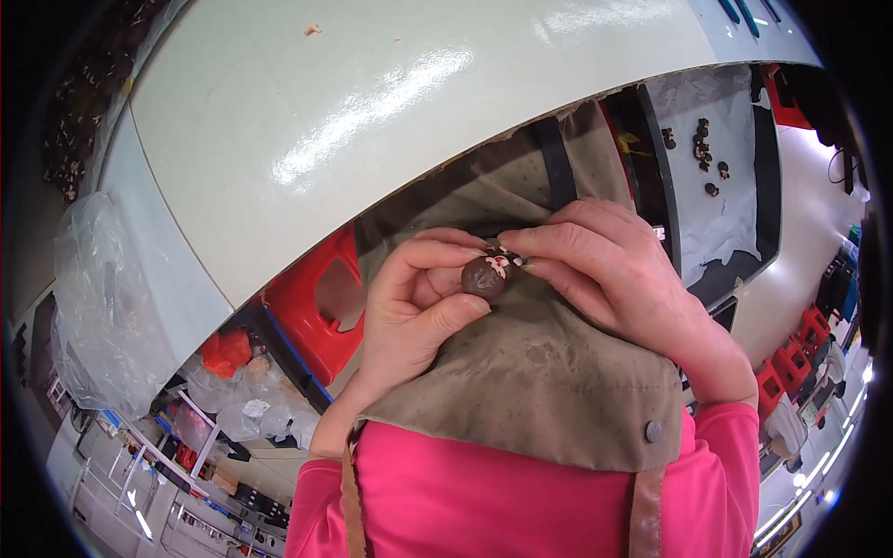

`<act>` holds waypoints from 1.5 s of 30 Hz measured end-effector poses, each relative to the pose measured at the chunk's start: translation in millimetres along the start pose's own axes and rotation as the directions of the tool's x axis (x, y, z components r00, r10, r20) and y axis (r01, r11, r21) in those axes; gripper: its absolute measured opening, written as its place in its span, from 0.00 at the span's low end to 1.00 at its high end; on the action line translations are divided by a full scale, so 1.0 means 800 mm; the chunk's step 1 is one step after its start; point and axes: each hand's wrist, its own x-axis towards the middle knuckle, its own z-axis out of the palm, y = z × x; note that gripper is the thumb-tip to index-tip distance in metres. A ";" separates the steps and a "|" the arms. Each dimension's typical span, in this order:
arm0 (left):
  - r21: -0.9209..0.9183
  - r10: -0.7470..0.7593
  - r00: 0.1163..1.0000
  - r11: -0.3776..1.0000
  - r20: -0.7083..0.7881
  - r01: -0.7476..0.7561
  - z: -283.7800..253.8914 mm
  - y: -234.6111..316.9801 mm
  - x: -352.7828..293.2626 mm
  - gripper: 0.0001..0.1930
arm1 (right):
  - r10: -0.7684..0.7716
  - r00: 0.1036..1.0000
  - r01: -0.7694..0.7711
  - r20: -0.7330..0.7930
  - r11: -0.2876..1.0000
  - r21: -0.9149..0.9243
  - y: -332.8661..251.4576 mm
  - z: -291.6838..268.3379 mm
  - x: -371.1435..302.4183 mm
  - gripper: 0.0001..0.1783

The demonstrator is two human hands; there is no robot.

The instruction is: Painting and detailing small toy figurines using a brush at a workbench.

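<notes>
A small dark brown figurine (485, 276) with a round, ball-like end and pale pinkish bits is held up in front of my apron. My left hand (423, 288) grips its round end between thumb and fingers. At the figurine's upper right side, my right hand (605, 265) pinches with thumb and forefinger around its small dark and pale parts. Exactly what lies between those right fingertips is too small to make out. Both hands are above the brown apron (558, 372), beyond the table's near edge.
A white table (233, 112) spreads ahead, with a small pale scrap (312, 31) on it. At the right, a paper-lined tray (688, 112) bears several small brown figurines (702, 144). A red stool (312, 325) and plastic bags (102, 298) are at the left; dark pieces (84, 112) pile up far left.
</notes>
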 end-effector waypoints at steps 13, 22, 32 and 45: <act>-0.096 -0.048 0.997 0.994 -0.060 0.042 0.002 0.001 -0.001 0.17 | 0.108 0.993 -0.094 -0.046 0.964 0.247 0.010 0.028 -0.012 0.15; -0.082 -0.044 0.998 0.996 -0.051 0.040 0.002 0.000 -0.001 0.17 | 0.161 0.985 -0.174 0.068 0.945 0.279 0.003 0.005 -0.004 0.13; -0.043 -0.021 1.000 0.999 0.001 0.021 -0.001 -0.001 0.001 0.18 | 0.052 0.984 -0.094 0.168 0.962 0.255 0.012 -0.013 0.010 0.11; 0.032 -0.119 0.983 0.992 -0.139 0.125 0.009 0.005 0.002 0.22 | 0.058 0.985 -0.101 0.162 0.957 0.272 0.011 -0.009 0.008 0.11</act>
